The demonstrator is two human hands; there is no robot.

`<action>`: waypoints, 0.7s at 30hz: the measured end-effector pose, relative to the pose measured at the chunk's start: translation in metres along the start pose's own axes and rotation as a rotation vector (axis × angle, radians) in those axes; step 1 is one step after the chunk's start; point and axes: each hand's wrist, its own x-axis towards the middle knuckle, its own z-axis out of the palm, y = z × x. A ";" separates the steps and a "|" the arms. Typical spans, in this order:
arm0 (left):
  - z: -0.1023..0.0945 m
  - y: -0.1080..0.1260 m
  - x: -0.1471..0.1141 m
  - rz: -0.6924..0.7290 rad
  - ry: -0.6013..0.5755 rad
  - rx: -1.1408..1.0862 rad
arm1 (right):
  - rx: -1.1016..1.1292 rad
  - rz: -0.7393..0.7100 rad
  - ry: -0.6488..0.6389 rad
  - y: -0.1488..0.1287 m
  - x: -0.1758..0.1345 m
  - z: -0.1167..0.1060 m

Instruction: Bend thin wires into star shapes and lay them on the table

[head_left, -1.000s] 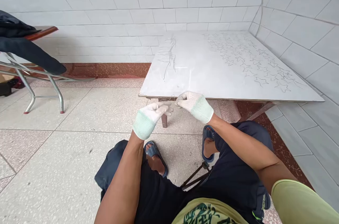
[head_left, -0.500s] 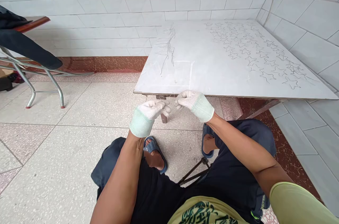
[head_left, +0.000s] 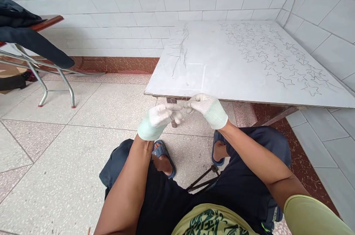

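My left hand (head_left: pixel 163 116) and my right hand (head_left: pixel 205 107), both in white knit gloves with pale green cuffs, meet just in front of the table's near edge. Between their pinched fingertips is a thin, bent wire (head_left: pixel 184 97), its loops showing above the fingers. Both hands are closed on it, fingertips almost touching. On the white tabletop (head_left: pixel 216 76) beyond, many star-shaped wire pieces (head_left: pixel 266 55) lie spread at the right. A bunch of loose wire lengths (head_left: pixel 181 48) lies at the left of the tabletop.
A folding chair (head_left: pixel 52 79) with dark clothing (head_left: pixel 36 42) over it stands at the left. White tiled walls (head_left: pixel 133 9) rise behind and to the right of the table. Between my feet, dark tripod-like legs (head_left: pixel 203 179) stand on the speckled floor (head_left: pixel 83 146).
My hands have drawn closer together, the fingertips now nearly touching. The wire's loops stand a little higher above the fingers. The view has shifted slightly left.
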 end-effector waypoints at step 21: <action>0.035 0.005 0.007 -0.204 0.165 0.615 | -0.406 0.011 -0.038 -0.009 -0.007 0.002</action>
